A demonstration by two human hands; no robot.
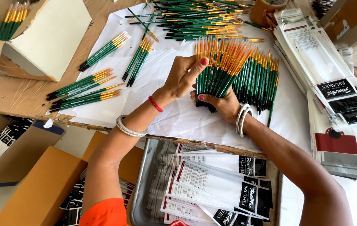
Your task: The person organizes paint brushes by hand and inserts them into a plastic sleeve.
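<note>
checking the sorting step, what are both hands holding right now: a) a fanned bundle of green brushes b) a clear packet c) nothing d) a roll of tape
a: the left hand and right hand grip a fanned bundle of green brushes with orange ferrules.

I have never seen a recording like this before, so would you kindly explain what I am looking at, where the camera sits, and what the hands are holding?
There is no machine here: a person works with two bare hands, and the single picture comes from a camera worn on their head, looking down.

The right hand grips a fanned bunch of green-handled paintbrushes at its lower end. The left hand touches the bunch from the side, thumb on the handles.

Below lies a white sheet spread over the table. On it are small sorted groups of brushes, a larger loose pile at the far end, and another row of brushes behind the held bunch. Clear packaging sleeves are stacked at the right, and more fill a metal tray nearest the person.
</note>
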